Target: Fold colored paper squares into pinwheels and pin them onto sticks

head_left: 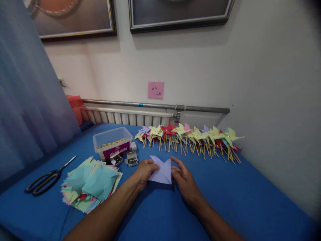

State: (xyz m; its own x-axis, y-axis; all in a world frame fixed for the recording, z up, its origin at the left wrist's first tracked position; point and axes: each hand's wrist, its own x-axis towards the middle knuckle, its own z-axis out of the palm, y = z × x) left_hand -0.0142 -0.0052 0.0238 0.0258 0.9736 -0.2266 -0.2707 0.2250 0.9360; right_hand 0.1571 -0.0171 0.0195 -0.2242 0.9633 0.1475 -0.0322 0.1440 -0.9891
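A lavender square of paper (164, 173), cut in from its corners, is held up just above the blue-covered table. My left hand (147, 170) pinches it at its left side, thumb on top and the other fingers underneath. At the paper's right edge is my right hand (182, 174), closed, its index fingertip by the upper corner and its thumb against the side. Part of its fingers is hidden behind the sheet. To the left lies a pile of coloured paper sheets (97, 182), light blue ones uppermost.
Finished paper pinwheels (180, 132) on sticks lie in a row at the back. A clear plastic box (96, 142) holds sticks. Small open boxes of metal pins (132, 160) stand beside it. Black-handled scissors (51, 177) lie far left. A pipe (155, 106) runs along the wall.
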